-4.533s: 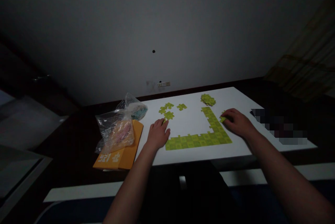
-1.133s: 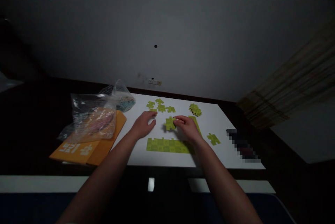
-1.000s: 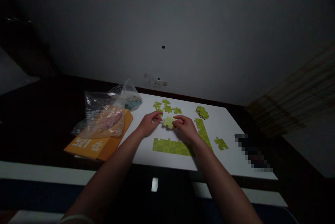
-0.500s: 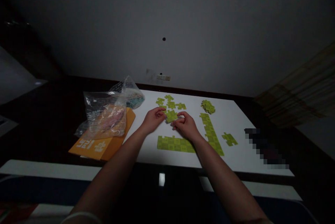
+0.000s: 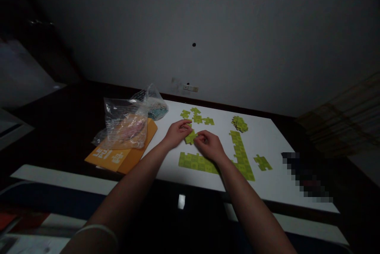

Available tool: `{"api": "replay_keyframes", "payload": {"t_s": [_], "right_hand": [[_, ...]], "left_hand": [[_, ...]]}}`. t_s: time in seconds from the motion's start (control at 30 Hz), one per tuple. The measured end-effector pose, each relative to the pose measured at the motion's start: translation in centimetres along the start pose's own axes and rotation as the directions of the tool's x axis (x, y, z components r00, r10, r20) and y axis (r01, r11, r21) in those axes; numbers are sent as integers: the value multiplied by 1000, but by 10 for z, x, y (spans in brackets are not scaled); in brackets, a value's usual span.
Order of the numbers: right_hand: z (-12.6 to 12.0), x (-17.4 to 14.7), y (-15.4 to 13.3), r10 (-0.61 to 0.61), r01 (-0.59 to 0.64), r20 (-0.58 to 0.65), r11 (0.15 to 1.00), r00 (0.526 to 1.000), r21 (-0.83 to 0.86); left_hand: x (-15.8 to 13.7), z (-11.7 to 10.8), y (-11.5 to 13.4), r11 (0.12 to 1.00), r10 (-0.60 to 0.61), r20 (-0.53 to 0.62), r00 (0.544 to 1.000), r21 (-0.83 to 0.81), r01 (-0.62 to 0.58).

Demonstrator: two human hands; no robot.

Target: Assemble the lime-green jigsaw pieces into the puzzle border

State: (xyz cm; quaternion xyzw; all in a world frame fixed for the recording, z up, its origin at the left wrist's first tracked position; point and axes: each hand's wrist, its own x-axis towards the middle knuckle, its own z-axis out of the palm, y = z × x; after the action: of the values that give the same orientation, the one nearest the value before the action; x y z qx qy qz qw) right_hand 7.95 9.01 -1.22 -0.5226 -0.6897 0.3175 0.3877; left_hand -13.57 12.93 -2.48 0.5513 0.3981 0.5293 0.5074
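Note:
Between my two hands is a yellow-green puzzle piece [image 5: 190, 137], tilted a little above the white table. My left hand [image 5: 178, 132] grips its upper left side with curled fingers. On its right edge, the fingers of my right hand [image 5: 208, 144] are pinched. Closer to me lies a joined strip of green puzzle pieces [image 5: 196, 162], partly covered by my right forearm. It meets an upright joined column [image 5: 241, 153] in an L shape. Several loose puzzle pieces [image 5: 197, 119] lie just beyond my hands; one is partly hidden behind my left fingers.
A stack of puzzle pieces [image 5: 239, 124] sits at the back right. One loose piece [image 5: 263, 162] lies right of the column. On the left, a clear plastic bag [image 5: 126, 123] rests over an orange envelope [image 5: 152, 129]. A pixelated dark object [image 5: 305, 177] is at the right edge.
The held puzzle piece has turned and tipped between my hands. My right hand has closed in more on its edge. The whole view has shifted and tilted slightly.

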Motion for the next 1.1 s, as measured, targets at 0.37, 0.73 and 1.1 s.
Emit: {"api": "replay_keyframes", "payload": {"t_s": [0.37, 0.73, 1.1], "right_hand": [[-1, 0, -3, 112, -110, -6, 982, 994, 154], [-2, -9, -2, 65, -105, 230, 980, 971, 169], [-4, -7, -8, -134, 161, 263, 984, 955, -82]], "left_hand": [[-2, -2, 8, 990, -111, 9, 994, 92, 110], [-9, -22, 22, 940, -194, 201, 960, 318, 124], [-13, -30, 29, 910, -160, 340, 927, 414, 5]]}}
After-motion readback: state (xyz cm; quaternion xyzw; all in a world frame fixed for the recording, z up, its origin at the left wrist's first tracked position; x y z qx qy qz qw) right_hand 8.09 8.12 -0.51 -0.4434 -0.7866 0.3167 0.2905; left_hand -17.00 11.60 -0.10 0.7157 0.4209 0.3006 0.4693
